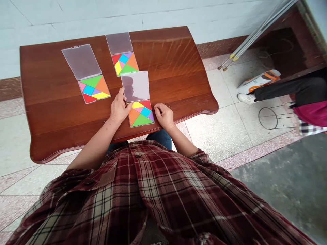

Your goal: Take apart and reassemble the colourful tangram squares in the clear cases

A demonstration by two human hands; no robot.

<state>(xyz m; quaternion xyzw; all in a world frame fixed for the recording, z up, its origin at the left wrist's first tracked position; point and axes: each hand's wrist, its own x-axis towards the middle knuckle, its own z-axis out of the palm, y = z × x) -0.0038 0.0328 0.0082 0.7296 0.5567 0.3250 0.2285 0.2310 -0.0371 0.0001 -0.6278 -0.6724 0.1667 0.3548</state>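
Observation:
Three open tangram cases lie on a brown wooden table (173,64), each a tray of coloured tiles with a clear lid folded back. The nearest tray (141,113) sits between my hands, its lid (135,86) lying flat beyond it. My left hand (119,107) rests at the tray's left edge, with a finger touching the lid's near-left corner and the thumb on the tray. My right hand (164,115) lies just right of the tray, fingers curled, holding nothing that I can see. A second tray (94,89) lies to the left and a third tray (125,63) farther back.
The table stands against a pale wall on a tiled floor. To the right on the floor are metal poles (251,35), a white and orange box (258,81), a wire ring stand (267,118) and dark and pink cloth (309,105). My plaid shirt fills the foreground.

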